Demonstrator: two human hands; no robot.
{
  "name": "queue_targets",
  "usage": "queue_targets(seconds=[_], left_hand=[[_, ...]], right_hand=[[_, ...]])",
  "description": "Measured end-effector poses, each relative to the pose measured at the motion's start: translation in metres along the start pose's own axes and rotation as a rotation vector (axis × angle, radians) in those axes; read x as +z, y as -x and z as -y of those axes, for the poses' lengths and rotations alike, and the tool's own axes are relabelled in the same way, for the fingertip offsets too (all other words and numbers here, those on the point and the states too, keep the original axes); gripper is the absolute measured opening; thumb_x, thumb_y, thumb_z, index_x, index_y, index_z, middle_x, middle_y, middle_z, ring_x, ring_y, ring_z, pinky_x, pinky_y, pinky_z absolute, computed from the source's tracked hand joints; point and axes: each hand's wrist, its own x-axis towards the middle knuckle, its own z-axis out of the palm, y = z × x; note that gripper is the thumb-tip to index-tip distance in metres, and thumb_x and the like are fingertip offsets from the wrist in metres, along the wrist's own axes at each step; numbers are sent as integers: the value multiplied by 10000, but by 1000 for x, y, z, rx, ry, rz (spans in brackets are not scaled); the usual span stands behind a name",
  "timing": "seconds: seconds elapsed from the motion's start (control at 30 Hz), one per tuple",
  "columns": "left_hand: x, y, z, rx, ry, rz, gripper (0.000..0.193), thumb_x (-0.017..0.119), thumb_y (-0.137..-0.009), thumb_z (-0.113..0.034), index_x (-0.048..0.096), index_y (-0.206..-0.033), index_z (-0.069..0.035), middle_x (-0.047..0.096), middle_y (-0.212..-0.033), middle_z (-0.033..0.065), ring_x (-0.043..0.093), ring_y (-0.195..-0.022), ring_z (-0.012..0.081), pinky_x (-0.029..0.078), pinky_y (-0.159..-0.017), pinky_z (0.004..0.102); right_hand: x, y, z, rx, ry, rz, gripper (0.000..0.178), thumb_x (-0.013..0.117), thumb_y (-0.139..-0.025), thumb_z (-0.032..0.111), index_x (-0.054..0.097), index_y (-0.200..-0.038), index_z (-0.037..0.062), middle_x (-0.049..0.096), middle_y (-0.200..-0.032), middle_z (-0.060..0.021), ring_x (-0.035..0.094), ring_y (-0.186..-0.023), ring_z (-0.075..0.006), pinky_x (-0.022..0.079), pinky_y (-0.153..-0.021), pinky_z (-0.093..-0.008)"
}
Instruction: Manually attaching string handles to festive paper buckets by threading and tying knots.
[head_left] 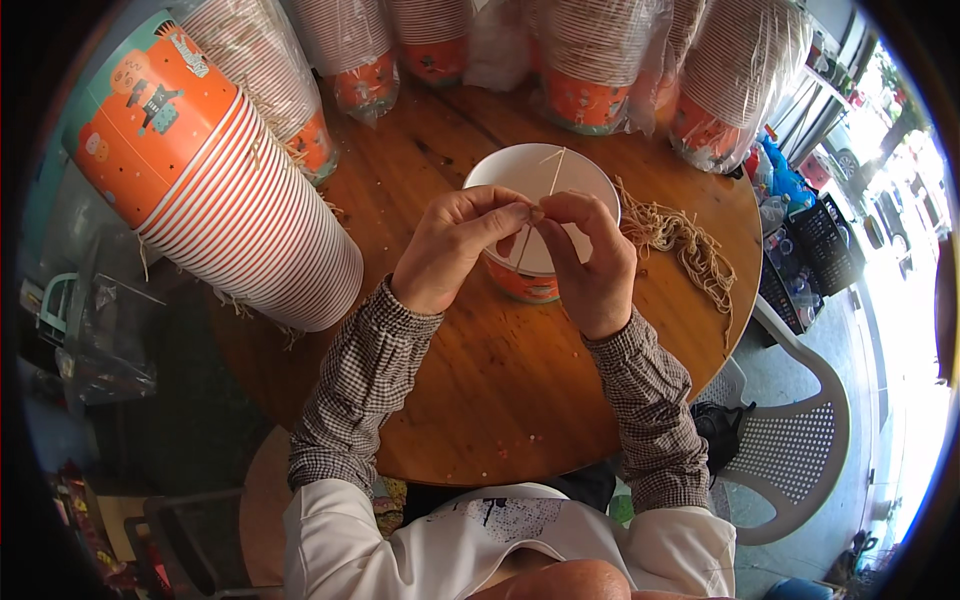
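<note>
An orange paper bucket (530, 290) with a white inside stands upright on the round wooden table. Over its mouth, my left hand (445, 245) and my right hand (600, 260) meet, thumbs and forefingers pinched together. Between the fingertips they grip a thin cream string (557, 172), which runs across the bucket's opening from the far rim toward the near one. The exact spot where the string is pinched is covered by my fingers. Just right of the bucket lies a loose tangle of cream strings (672, 232).
A tall nested stack of orange buckets (255, 220) leans at the left, with string ends hanging from it. Several plastic-wrapped bucket stacks (597, 60) line the table's far side. A white plastic chair (800, 445) and a black crate (825, 245) stand beyond the right edge.
</note>
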Motion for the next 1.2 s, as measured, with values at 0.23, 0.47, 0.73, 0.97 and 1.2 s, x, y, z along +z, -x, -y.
queue_targets(seconds=[0.23, 0.47, 0.73, 0.97, 1.2], left_hand=[[4, 2, -3, 1, -27, -21, 200, 620, -928, -176, 680, -984, 6, 666, -858, 9, 536, -703, 48, 447, -656, 191], [12, 3, -3, 72, -192, -13, 193, 631, -920, -132, 665, -1003, 38, 682, -869, 20, 623, -768, 74, 504, -698, 206], [13, 3, -1, 317, -757, -68, 69, 627, -815, -53, 637, -878, -27, 659, -785, 16, 627, -729, 112, 466, -845, 326], [11, 7, -5, 492, -1149, -24, 55, 590, -725, -39, 545, -750, -59, 574, -695, 8, 587, -675, 179, 336, -1006, 405], [11, 9, -8, 366, -1032, 187, 58, 577, -732, -37, 536, -774, -37, 582, -736, 32, 592, -721, 204, 384, -978, 396]], right_hand=[[-5, -5, 1, -122, 123, 32, 190, 665, -813, -3, 648, -997, 42, 689, -857, -59, 659, -825, -196, 434, -950, -407], [-8, -2, -7, -20, 59, -4, 66, 634, -848, 8, 637, -907, 38, 677, -767, -22, 651, -768, -158, 432, -934, -370], [-8, -2, -2, 201, -108, -69, 54, 615, -858, -12, 626, -898, 23, 648, -727, -27, 622, -745, -129, 461, -803, -303], [-9, -2, -9, 114, 20, -77, 63, 632, -838, -11, 623, -892, 22, 647, -774, -55, 621, -771, -176, 469, -773, -305], [-8, -7, -8, 77, 75, -100, 96, 653, -813, -22, 620, -896, 12, 644, -823, -76, 613, -796, -203, 486, -738, -310]])
